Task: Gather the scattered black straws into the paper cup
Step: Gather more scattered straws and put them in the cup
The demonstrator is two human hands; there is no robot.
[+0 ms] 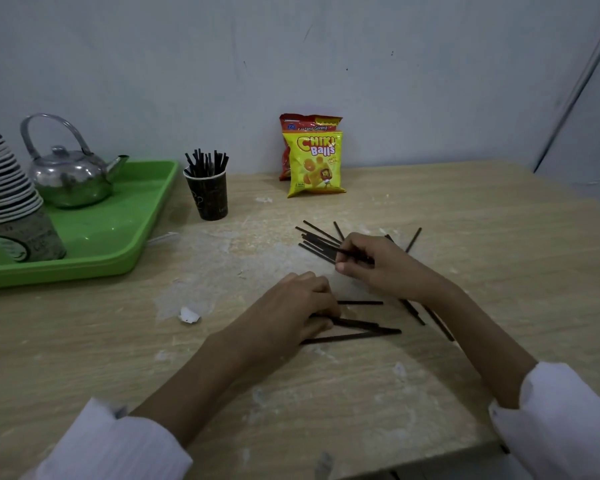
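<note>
We observe both hands on the worktop (pixel 465 216). The right hand (pixel 371 261) is pinched on a bundle of black straws (pixel 317 239); the left hand (pixel 302 303) presses curled fingers onto loose straws (pixel 364 325). The paper cup (pixel 207 195), holding straws, stands beside the green tray (pixel 118 237).

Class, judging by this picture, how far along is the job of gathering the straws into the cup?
Partly done: the paper cup already holds a bunch of straws. In hand: the right hand grips straws from the far pile, and the left hand rests on the near straws. Left: many straws on the table.
</note>
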